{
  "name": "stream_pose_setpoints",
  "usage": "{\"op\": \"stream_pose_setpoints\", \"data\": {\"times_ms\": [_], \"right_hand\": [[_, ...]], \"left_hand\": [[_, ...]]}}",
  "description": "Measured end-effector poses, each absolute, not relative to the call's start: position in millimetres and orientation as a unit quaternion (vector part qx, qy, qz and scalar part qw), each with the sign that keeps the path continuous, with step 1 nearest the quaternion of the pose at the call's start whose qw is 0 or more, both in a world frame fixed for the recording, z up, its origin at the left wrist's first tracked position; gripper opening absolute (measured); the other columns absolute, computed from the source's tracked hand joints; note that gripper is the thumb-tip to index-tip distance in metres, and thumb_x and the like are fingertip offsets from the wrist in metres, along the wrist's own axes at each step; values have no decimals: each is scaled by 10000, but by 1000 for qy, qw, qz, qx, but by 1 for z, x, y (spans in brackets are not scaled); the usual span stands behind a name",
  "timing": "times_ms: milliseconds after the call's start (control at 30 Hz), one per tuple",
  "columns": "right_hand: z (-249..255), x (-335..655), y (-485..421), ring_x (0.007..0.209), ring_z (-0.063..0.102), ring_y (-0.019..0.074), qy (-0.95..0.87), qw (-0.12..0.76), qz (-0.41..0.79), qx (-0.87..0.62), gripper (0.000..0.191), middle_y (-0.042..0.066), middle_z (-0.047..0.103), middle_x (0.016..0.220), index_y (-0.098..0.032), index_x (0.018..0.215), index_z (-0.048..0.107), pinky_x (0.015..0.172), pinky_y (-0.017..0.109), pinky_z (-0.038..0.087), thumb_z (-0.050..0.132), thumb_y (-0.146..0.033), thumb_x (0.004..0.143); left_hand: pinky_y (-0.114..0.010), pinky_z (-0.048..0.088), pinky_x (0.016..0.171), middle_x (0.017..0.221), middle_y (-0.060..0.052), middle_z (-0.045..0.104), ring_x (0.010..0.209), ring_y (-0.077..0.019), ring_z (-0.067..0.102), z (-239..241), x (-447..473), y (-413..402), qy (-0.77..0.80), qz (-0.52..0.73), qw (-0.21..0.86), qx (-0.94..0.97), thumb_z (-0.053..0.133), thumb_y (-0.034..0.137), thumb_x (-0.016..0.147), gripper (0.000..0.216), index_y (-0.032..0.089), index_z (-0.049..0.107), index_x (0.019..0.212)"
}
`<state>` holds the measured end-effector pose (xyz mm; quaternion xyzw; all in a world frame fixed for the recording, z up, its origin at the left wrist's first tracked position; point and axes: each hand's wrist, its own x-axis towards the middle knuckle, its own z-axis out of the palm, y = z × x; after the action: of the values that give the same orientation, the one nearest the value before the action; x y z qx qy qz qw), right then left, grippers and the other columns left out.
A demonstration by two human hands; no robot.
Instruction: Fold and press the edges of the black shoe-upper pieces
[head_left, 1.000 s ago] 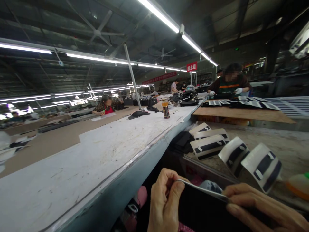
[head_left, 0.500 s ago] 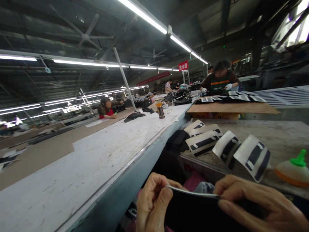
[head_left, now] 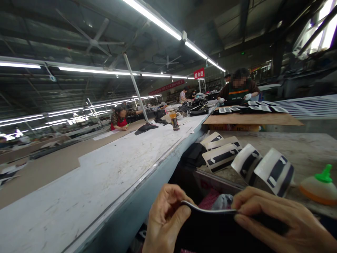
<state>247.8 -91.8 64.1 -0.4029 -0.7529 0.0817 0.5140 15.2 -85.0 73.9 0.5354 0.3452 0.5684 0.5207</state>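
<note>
Low at the frame's bottom edge, a black leather piece [head_left: 210,228] is held between both hands, its long axis running left to right. Its left end is pinched by the left hand [head_left: 164,221]; the right hand [head_left: 279,221] fingers are closed over its top edge, equally near.

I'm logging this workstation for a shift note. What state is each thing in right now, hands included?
Left hand: pinching the left end of the black piece.
Right hand: fingers closed over the piece's right end.
Black piece: held between both hands, top edge bowed.
White-and-black pieces: laid overlapping in a row on the bench, curled.
Glue bottle: upright, green nozzle on.
Brown bottle: upright on the long table.
</note>
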Motion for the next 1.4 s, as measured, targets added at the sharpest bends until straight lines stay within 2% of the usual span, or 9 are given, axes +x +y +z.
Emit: {"op": "stream_pose_setpoints", "data": {"times_ms": [200,333,533,633,767,933,1100,1267,1400], "right_hand": [[71,237,-86,687,693,80,-785,495,25,-372,266,-15,695,795,-221,696,625,646,105,548,619,-341,933],[71,236,-85,694,697,93,-786,497,75,-360,263,-7,701,789,-217,685,644,651,122,556,638,-338,917],[74,253,-73,862,735,167,-792,377,308,-369,228,3,768,994,-299,735,788,771,210,584,687,-458,864],[74,268,-66,935,738,204,-709,503,328,-371,260,30,778,1025,-325,724,805,779,213,591,691,-529,839],[61,286,-56,815,738,115,-508,723,200,-423,217,2,787,913,-363,846,792,763,95,537,705,-560,822],[19,281,-41,1288,556,294,-663,544,23,-514,571,125,582,1411,-196,1351,604,1072,465,431,398,-571,973],[-9,252,-45,1429,365,306,-685,490,-132,-523,685,134,310,1604,-218,1595,179,1069,498,438,466,-371,992],[-11,232,-58,1335,517,310,-666,523,-195,-495,520,141,384,1561,-243,1469,423,1040,507,507,536,-304,965],[-2,232,-50,888,747,244,-615,554,-145,-542,474,115,731,1055,-178,1251,549,716,329,649,561,-532,937]], "left_hand": [[-302,436,825,1010,-42,624,936,-163,548,65,14,-74,316,428,67,844,364,67,971,388,233,577,1250],[-362,444,722,855,-56,630,790,-212,548,60,28,-72,308,378,-98,867,502,242,972,231,166,601,1166],[-265,381,512,600,-43,546,552,-114,507,63,39,-70,246,429,-15,869,390,407,1024,521,113,663,691],[-271,364,504,603,-54,544,558,-123,503,62,32,-68,255,435,-31,863,457,304,1004,427,102,669,694],[-252,365,550,639,-38,529,617,-118,513,55,16,-68,298,435,-11,850,533,213,972,272,115,666,756],[-276,328,650,739,-15,494,701,-112,477,44,13,-68,370,518,66,769,481,197,1003,232,161,613,816],[-253,343,666,739,-2,478,704,-106,483,34,19,-63,389,574,76,717,485,208,998,225,179,606,811],[-232,368,704,779,17,513,725,-93,507,24,21,-59,394,605,19,692,495,147,983,162,203,616,891],[-234,363,714,793,18,517,733,-91,508,19,21,-56,401,598,6,694,488,137,988,158,197,608,905]]}}
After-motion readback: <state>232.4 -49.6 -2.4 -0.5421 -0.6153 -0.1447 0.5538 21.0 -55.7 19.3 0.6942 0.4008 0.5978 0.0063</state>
